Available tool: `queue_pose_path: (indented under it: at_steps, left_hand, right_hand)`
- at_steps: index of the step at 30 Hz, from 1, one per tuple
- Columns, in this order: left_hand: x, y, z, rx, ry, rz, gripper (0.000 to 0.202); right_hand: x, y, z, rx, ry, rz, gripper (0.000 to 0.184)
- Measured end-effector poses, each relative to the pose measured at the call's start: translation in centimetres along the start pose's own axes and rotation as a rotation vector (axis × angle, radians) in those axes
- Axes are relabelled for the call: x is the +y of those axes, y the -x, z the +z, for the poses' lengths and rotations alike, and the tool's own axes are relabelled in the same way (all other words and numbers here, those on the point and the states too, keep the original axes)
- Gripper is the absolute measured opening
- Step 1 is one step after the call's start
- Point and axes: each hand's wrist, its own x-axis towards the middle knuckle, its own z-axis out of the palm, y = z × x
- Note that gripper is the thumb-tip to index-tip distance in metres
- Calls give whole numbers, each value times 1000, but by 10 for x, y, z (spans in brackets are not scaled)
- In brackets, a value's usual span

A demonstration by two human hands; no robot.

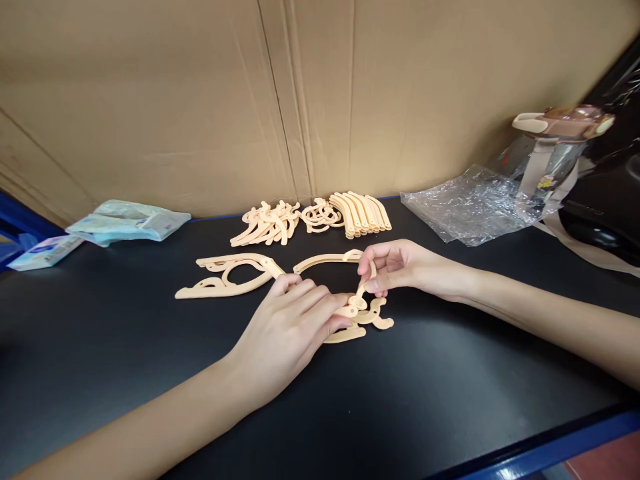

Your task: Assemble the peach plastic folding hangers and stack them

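- Looked down on a black tabletop (410, 407). Took clock directions from the spot between both hands.
- Gripped a cream flat strip (347, 311) narrowly, between thumb and fingers of the left hand (295, 320), at the centre of the clock.
- Pinched a cream curved hook (371, 277) between thumb and fingertips of the right hand (393, 267), just above the flat strip's tip. Could not tell if joined.
- Lost sight of much of the flat strip beneath the left hand.
- Found nearby a joined cream frame (207, 291) at half past nine, a curved bar (325, 258) at eleven and loose hooked pieces (384, 323) at half past three.
- Met farther off a pile of hooks (270, 223) at half past ten, a tangle of rings (320, 208) at eleven and a stack of bars (357, 213) at twelve, before a cardboard wall (200, 100).
- Noticed clear plastic film (460, 207) between one and two, partly blocking a strapped bottle (560, 127) at two.
- Saw a pale blue soft pack (130, 223) at ten, beside a smaller pack (47, 252).
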Motion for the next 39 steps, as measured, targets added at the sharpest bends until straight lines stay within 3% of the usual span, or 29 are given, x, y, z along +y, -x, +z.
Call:
queue_pose_path:
  at_steps: [9,19,31,39]
  left_hand:
    - [2,0,1,3,-36,14,25]
    - [-3,1,4,46,81,-20,27]
    - [-3,1,2,22,100,-50,28]
    - [-2,1,1,54,229,-46,31]
  right_hand:
    - [0,0,3,2,38,18,22]
    - [7,1,-6,-24,-2,-56,22]
    - [3,2,-2,-37,-38,-45,19]
    - [-1,3,2,-63,-27,-28,18]
